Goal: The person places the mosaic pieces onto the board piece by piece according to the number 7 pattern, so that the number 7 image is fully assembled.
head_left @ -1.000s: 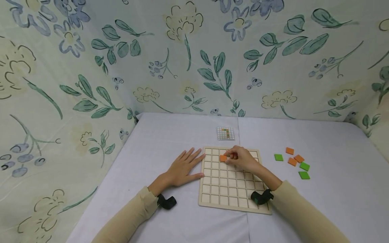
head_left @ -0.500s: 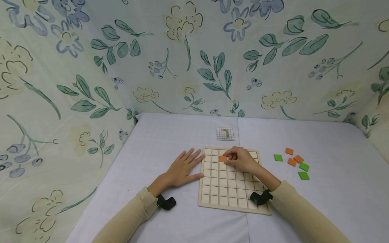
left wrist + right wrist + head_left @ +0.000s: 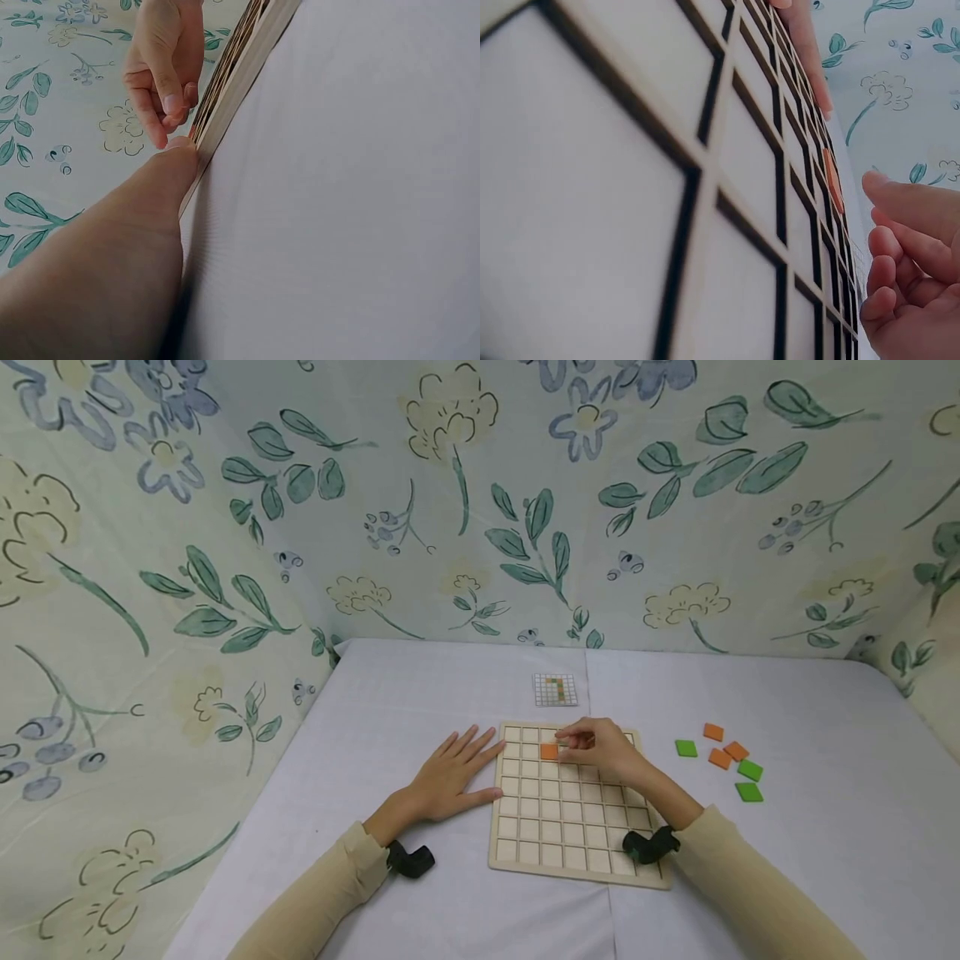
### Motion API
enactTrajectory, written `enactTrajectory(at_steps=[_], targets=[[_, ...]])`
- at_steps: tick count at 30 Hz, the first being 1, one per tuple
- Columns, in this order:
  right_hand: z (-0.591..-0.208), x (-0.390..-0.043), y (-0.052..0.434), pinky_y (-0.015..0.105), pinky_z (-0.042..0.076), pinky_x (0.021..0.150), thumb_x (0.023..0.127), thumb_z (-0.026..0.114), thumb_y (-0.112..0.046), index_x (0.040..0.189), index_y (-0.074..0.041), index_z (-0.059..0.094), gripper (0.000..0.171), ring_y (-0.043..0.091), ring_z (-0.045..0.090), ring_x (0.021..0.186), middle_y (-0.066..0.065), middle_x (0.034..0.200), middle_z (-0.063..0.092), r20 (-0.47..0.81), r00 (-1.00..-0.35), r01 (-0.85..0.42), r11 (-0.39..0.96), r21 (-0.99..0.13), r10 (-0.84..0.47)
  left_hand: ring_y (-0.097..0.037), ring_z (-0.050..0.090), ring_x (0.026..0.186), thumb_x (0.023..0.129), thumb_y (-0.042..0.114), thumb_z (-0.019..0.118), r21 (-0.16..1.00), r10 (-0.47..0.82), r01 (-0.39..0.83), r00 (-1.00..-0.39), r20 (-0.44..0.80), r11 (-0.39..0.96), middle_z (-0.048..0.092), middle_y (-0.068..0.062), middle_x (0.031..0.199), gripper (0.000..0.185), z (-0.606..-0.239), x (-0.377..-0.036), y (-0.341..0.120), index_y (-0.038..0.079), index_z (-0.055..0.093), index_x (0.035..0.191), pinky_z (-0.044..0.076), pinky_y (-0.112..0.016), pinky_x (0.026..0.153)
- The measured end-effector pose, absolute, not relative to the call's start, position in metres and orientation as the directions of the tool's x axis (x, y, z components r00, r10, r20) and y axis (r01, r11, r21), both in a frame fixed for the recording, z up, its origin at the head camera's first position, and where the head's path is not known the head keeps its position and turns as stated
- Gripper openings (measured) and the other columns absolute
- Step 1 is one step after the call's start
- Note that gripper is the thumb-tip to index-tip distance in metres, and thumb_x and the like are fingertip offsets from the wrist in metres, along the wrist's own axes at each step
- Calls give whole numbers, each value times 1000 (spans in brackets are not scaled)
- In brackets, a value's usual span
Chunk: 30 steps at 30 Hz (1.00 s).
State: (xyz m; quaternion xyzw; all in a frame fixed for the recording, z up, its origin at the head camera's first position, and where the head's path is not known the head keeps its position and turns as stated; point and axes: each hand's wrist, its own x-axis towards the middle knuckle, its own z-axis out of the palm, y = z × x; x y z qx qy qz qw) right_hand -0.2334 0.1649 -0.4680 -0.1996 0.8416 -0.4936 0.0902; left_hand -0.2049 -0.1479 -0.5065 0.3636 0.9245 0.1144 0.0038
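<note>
OK, orange tile point(image 3: 549, 752) lies in a cell of the board point(image 3: 551, 855), just off the fingertips of the right hand point(image 3: 603, 750), toward the left hand point(image 3: 446, 781). Right thumb and finger slightly apart, holding nothing; left fingers spread wide at the board's edge. Can't tell if tile is flush: press lightly with one fingertip, brace left thumb, lift clear without dragging. Loose tiles point(image 3: 720, 759) outward of right fingers
</note>
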Motion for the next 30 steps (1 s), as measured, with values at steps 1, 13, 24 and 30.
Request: enactTrajectory(at_steps=[1, 13, 24, 30], targets=[[-467, -234, 167, 25, 49, 65, 86, 78, -5, 112, 8, 70, 31, 20, 55, 76, 9, 86, 61, 51, -904, -252, 430, -867, -425, -32, 5, 152, 100, 66, 35, 214, 673, 671, -736, 74, 710, 9, -5, 167, 79, -506, -205, -148, 22, 15, 162, 5, -52, 120], [-453, -233, 206, 24, 47, 64, 89, 77, -11, 119, 4, 69, 34, 22, 54, 79, 9, 88, 62, 58, -942, -223, 484, -846, -331, -32, 5, 152, 100, 65, 36, 224, 673, 673, -734, 85, 705, 11, -6, 167, 79, -506, -205, -148, 21, 16, 162, 6, -53, 120], [-444, -226, 263, 24, 45, 55, 88, 79, -18, 122, 2, 68, 41, 18, 54, 77, 12, 91, 59, 84, -971, -198, 551, -811, -226, -32, 5, 152, 100, 67, 33, 216, 671, 669, -737, 78, 711, 10, -5, 167, 79, -506, -205, -147, 22, 15, 162, 6, -52, 120], [-444, -220, 288, 26, 44, 52, 90, 77, -27, 125, 1, 66, 46, 18, 51, 75, 11, 93, 56, 79, -980, -177, 611, -771, -184, -33, 5, 152, 100, 66, 35, 217, 671, 670, -737, 84, 710, 11, -6, 167, 79, -507, -205, -146, 21, 16, 162, 7, -54, 119]])
